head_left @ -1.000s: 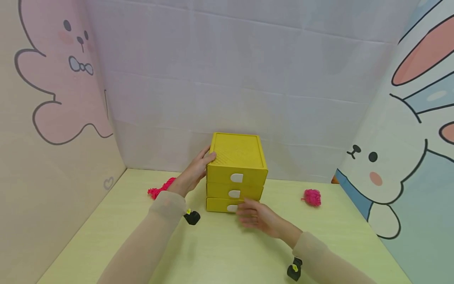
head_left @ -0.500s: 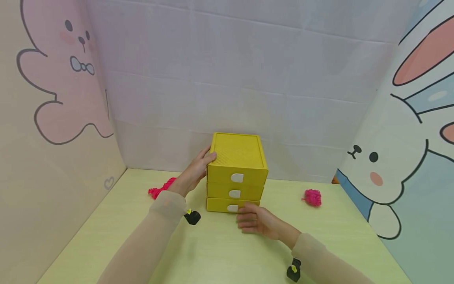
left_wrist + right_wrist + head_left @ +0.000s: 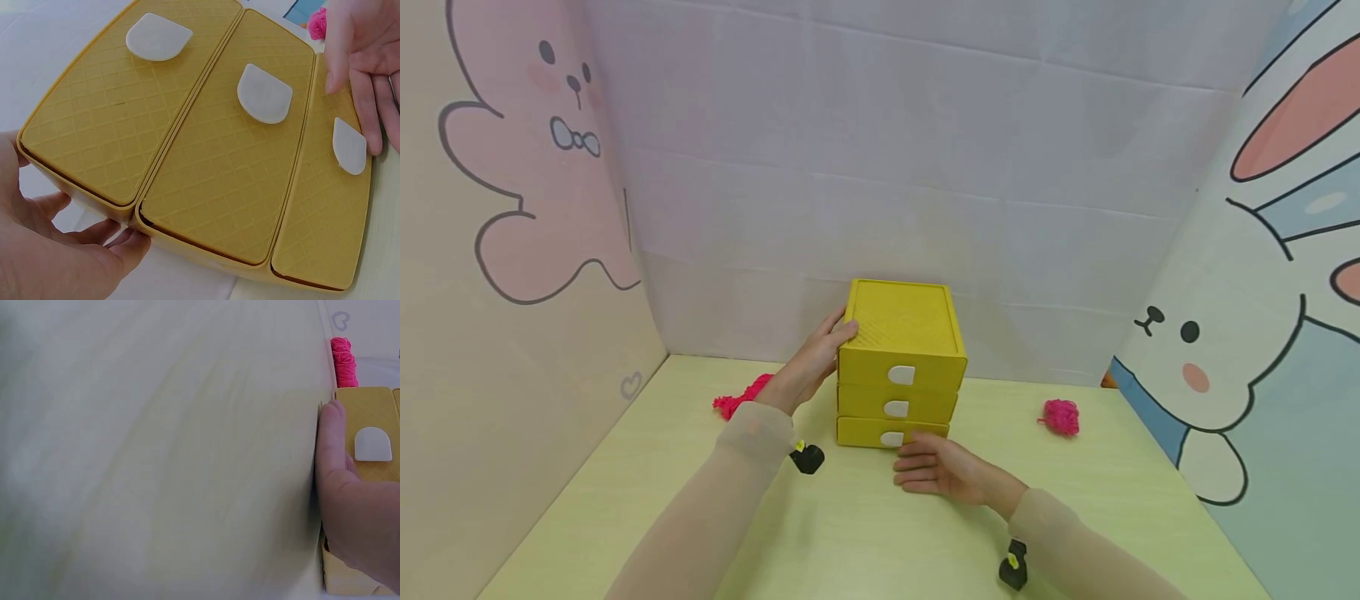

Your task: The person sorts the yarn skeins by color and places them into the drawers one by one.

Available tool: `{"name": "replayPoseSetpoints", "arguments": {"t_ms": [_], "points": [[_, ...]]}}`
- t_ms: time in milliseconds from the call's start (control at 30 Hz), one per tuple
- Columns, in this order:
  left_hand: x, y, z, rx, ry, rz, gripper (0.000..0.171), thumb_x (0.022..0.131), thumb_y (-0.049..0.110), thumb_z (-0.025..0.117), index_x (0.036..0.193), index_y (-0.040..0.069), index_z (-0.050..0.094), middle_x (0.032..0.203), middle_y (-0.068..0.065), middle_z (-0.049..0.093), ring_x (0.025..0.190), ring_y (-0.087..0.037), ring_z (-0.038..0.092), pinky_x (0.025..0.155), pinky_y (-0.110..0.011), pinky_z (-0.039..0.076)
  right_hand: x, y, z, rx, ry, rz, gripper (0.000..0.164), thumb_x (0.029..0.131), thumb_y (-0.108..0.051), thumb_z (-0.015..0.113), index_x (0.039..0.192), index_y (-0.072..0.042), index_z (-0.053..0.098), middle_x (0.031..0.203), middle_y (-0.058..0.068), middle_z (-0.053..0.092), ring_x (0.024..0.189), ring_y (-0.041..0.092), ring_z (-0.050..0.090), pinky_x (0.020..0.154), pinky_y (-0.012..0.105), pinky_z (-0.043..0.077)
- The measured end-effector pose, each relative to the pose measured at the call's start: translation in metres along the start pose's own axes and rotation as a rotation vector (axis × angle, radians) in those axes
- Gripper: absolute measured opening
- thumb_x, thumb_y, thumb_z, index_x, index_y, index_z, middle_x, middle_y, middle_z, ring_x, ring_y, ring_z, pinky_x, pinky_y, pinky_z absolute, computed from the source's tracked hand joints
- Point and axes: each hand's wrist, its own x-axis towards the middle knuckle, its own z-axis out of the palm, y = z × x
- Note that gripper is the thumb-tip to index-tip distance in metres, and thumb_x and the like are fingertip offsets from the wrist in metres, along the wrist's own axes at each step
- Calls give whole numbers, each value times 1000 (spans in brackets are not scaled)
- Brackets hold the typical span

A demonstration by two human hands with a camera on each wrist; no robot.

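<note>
A yellow box of three stacked drawers [image 3: 902,321], each with a white tab handle, stands against the back wall with its drawers shut. My left hand [image 3: 808,367] holds its left side, thumb over the top edge and fingers along the side wall. In the left wrist view the fingers [image 3: 100,232] touch that side. My right hand [image 3: 943,471] is in front of the bottom drawer [image 3: 857,432], fingers extended and loose, the thumb close to the bottom white tab [image 3: 892,439]. Whether it touches the drawer front I cannot tell. Nothing is held in it.
A red-pink bundle of yarn [image 3: 737,404] lies on the pale table [image 3: 820,533], partly behind my left wrist. A pink yarn ball [image 3: 1060,417] lies to the right of the box. Cloth walls [image 3: 925,167] enclose the back and both sides.
My right hand has come slightly lower and to the left in front of the bottom drawer, its fingers now more extended. My left hand and the box have stayed put.
</note>
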Motion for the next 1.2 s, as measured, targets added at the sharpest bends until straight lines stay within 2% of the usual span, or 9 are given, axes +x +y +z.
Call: {"name": "replayPoseSetpoints", "arguments": {"t_ms": [200,467,700,1200], "points": [[1,0,0,-12,5,-5,72,111,46,51,172,34,15,179,-1,8,163,-32,13,130,-62,16,7,3,2,45,-27,3,70,112,-42,49,150,16,43,138,28,65,119,31,71,108,43,55],[1,0,0,-16,7,0,71,111,45,52,172,34,16,179,-1,10,163,-32,14,130,-62,17,18,6,7,97,-22,23,67,112,-42,50,148,14,50,134,26,69,119,30,72,107,43,56],[2,-1,0,-21,4,0,71,111,45,52,172,35,16,179,-1,10,163,-31,15,130,-61,17,22,6,11,154,-32,42,70,112,-43,51,149,17,46,135,28,67,120,31,71,108,44,55],[1,0,2,-24,7,6,72,111,45,52,172,33,15,179,-1,9,163,-28,12,131,-59,16,24,10,16,179,13,-14,67,112,-40,52,144,19,50,132,31,68,112,30,75,105,45,57]]}}
